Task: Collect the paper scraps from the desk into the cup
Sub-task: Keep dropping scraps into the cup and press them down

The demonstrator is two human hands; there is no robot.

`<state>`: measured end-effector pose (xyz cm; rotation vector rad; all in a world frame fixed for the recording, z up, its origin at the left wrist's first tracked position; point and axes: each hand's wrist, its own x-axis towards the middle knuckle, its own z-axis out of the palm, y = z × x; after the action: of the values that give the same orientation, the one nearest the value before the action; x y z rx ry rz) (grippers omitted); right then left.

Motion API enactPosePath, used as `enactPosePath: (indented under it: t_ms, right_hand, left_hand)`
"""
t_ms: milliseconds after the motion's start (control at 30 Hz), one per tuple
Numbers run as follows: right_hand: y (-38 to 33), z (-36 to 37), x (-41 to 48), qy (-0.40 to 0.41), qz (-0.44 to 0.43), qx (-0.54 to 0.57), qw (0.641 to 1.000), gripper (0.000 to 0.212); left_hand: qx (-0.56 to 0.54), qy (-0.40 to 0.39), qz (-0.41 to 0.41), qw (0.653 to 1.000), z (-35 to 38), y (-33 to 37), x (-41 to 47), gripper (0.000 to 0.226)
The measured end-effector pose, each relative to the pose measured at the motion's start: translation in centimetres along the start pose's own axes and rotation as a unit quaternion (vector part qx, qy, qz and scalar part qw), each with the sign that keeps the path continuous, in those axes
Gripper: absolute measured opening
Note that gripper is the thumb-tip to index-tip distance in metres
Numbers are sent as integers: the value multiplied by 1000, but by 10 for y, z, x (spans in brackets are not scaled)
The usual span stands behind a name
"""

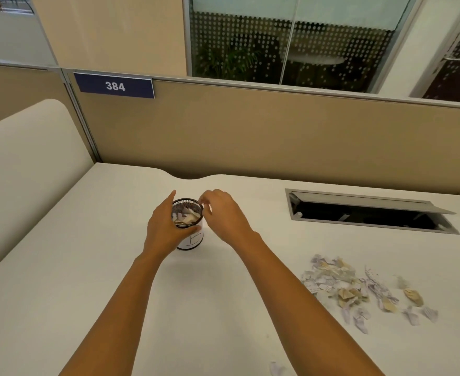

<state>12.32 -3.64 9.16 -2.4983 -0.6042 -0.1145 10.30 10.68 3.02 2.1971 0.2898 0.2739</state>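
Paper scraps [359, 289]: lying in a loose, spread heap on the desk [60, 267], to the right of the cup [193, 238] and well apart from it; a share already sitting inside the cup.
Stray scrap [276, 369]: lying alone at the near edge.
Cup: standing upright, part filled below its mesh rim.
Left hand [166, 226]: wrapping round the cup's wall, steadying it.
Right hand [223, 210]: hovering at the cup's rim with fingers curled; not showing clearly whether pinching a scrap or holding nothing.
Handling, as judged: being very light, limp and crumpled, likely sliding or fluttering under a careless sweep.
Where to take hold: pinching several raised, crumpled pieces together from above; raking flat ones into a clump first.
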Motion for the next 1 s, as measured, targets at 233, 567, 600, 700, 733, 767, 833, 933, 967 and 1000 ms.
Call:
enactPosePath:
  t_ms: [233,567,600,700,733,767,833,933,967,1000]
  right_hand:
    - [80,-40,-70,68,96,5,993,26]
    - [182,-72,-165,-40,233,-79,968,44]
    - [190,-73,-172,-66,241,-91,964,48]
    - [207,-77,-186,-139,260,-130,947,59]
    - [212,-78,-189,-155,268,-130,942,63]
    - [216,-78,-192,-169,275,-122,939,65]
    - [223,-78,-195,-189,281,-95,936,67]
    - [232,-78,-197,-215,269,-82,935,67]
    - [234,-77,-198,-220,260,-85,936,66]
    - [236,-76,-199,-222,249,-87,939,64]
  left_hand:
    - [33,78,112,990,33,36,-50,62]
    - [72,-106,165,978,145,80,-132,48]
    - [85,-143,163,972,156,83,-137,51]
    - [116,-232,162,952,184,96,-146,62]
    - [126,-254,165,945,191,100,-147,66]
    - [141,-272,168,937,198,103,-148,69]
    - [181,-298,173,921,207,107,-148,72]
    - [226,-309,171,908,214,109,-148,63]
    - [229,-303,169,910,215,109,-148,58]
    - [227,-291,168,914,216,109,-149,53]
